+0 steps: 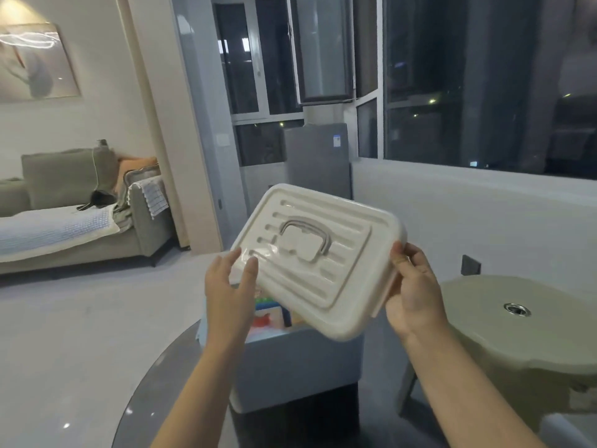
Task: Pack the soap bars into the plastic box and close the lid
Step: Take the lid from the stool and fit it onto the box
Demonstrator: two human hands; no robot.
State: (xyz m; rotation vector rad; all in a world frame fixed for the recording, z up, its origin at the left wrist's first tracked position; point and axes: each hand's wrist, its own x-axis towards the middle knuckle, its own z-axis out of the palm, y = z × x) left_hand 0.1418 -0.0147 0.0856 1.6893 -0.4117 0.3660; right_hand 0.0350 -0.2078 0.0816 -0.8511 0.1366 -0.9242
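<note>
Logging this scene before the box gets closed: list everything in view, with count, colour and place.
lid: one, cream, tilted above the box, held by both hands
plastic box: one, pale grey-blue, on the glass table, open
soap bars: count unclear, colourful packs, inside box
glass table: one, round, bottom centre
plastic table: one, beige, right
sofa: one, grey-green, left
picture: one, pale, left wall
left hand: lid's left edge
right hand: lid's right edge

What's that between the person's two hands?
In the head view, a cream lid with a grey handle, tilted above the open box; the left hand and right hand hold its opposite edges.
</note>
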